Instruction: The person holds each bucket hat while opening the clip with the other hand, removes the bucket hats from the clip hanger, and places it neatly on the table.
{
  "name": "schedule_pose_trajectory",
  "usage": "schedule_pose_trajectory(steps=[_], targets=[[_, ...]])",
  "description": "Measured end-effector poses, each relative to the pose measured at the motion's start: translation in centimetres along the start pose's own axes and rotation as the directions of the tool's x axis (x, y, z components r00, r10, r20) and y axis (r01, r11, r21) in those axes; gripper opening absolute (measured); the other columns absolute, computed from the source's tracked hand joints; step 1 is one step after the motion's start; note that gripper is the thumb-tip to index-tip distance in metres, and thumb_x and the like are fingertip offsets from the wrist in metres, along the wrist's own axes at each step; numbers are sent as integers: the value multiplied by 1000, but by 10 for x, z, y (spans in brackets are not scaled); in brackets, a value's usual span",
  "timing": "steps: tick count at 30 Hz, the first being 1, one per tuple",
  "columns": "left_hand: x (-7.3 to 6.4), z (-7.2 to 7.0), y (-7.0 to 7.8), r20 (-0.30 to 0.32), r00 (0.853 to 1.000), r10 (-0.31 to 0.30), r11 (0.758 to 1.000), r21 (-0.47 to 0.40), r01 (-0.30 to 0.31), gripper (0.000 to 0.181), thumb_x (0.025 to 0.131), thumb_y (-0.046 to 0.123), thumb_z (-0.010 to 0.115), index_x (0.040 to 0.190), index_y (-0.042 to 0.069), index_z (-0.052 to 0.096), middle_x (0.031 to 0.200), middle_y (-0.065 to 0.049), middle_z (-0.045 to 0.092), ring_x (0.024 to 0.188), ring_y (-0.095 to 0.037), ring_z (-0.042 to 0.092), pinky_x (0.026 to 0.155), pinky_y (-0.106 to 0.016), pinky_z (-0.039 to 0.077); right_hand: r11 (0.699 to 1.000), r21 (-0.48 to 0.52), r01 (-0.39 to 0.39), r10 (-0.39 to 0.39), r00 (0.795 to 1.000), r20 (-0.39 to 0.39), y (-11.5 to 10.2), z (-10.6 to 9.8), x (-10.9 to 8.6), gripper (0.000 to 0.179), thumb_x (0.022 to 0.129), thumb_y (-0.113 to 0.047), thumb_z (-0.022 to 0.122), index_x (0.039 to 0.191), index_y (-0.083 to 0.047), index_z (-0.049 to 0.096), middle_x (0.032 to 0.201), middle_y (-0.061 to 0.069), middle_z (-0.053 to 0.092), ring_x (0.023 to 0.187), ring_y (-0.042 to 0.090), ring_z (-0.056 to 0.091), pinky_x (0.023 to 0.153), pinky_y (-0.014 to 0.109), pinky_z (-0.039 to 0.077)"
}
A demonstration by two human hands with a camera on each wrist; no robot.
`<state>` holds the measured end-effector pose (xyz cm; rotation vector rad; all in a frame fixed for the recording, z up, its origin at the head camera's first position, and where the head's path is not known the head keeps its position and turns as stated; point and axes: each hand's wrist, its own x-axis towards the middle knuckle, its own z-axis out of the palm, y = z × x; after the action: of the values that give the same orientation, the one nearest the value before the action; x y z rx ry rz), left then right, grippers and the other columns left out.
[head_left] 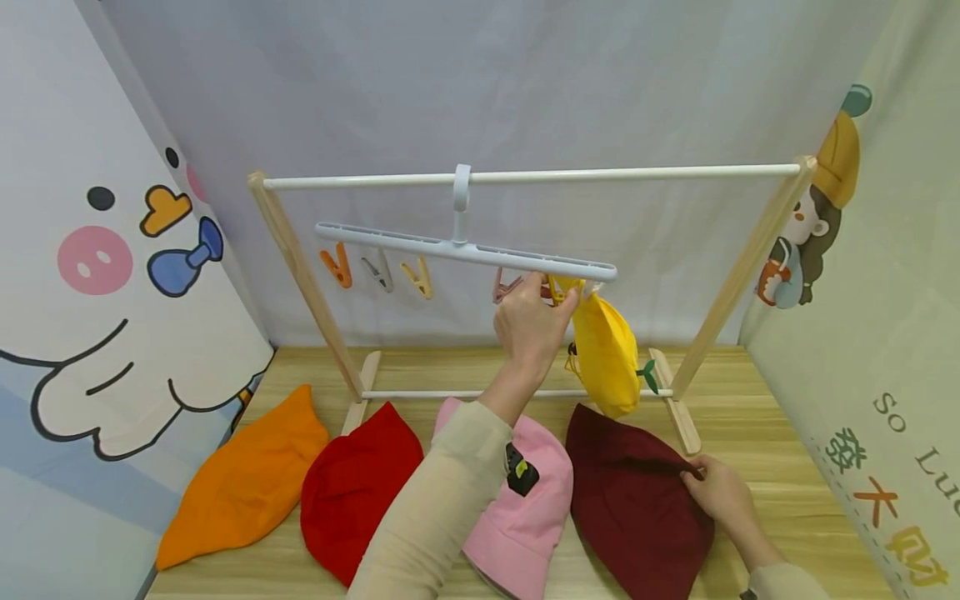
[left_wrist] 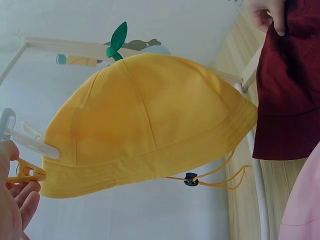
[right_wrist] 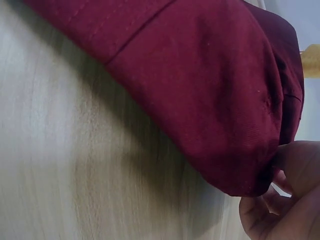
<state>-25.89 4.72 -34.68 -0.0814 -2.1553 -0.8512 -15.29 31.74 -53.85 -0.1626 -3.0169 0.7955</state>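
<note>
My left hand (head_left: 527, 327) is raised to the right part of a pale hanger (head_left: 420, 246) and pinches a yellow clothespin (left_wrist: 26, 171) at the brim edge of a yellow bucket hat (head_left: 609, 358). That hat hangs sideways below the hanger, with a green sprout (left_wrist: 118, 41) on its crown and a cord with a black toggle (left_wrist: 191, 179). Down on the table, my right hand (head_left: 723, 500) pinches the crown edge of a maroon bucket hat (head_left: 637, 508). The right wrist view shows thumb and fingers on its cloth (right_wrist: 210, 100).
The hanger's hook is over the white bar of a wooden rack (head_left: 300, 267). Orange (head_left: 337, 265), grey (head_left: 378, 271) and yellow (head_left: 417, 277) clips hang at left, a pink clip (head_left: 501, 287) near my left hand. Orange (head_left: 247, 483), red (head_left: 363, 492) and pink (head_left: 528, 492) hats lie in front.
</note>
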Motion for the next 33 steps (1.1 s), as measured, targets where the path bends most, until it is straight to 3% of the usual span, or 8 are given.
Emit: schedule_pose_trajectory(steps=[11, 19, 33], targets=[[1, 0, 2, -7, 1000, -13, 1000, -17, 13, 24, 71, 34, 75, 78, 14, 64, 69, 1, 68, 57, -14, 60, 47, -25, 44, 999, -14, 45, -45, 999, -12, 3, 1, 4, 26, 81, -13, 59, 99, 5, 63, 86, 20, 68, 66, 28, 62, 51, 38, 43], [2, 0, 4, -14, 1000, -19, 1000, -16, 19, 23, 72, 36, 73, 78, 16, 63, 69, 4, 68, 59, -13, 62, 48, -25, 44, 989, -22, 145, -147, 984, -104, -8, -2, 5, 21, 80, -11, 64, 96, 2, 65, 88, 22, 67, 79, 37, 64, 62, 47, 47], [1, 1, 3, -17, 1000, -9, 1000, -16, 8, 23, 73, 35, 73, 79, 15, 64, 69, 3, 68, 57, -12, 61, 48, -24, 44, 956, -25, 291, -285, 909, -305, -43, -5, 5, 32, 76, -8, 69, 106, 3, 62, 96, 25, 63, 82, 38, 62, 61, 48, 49]])
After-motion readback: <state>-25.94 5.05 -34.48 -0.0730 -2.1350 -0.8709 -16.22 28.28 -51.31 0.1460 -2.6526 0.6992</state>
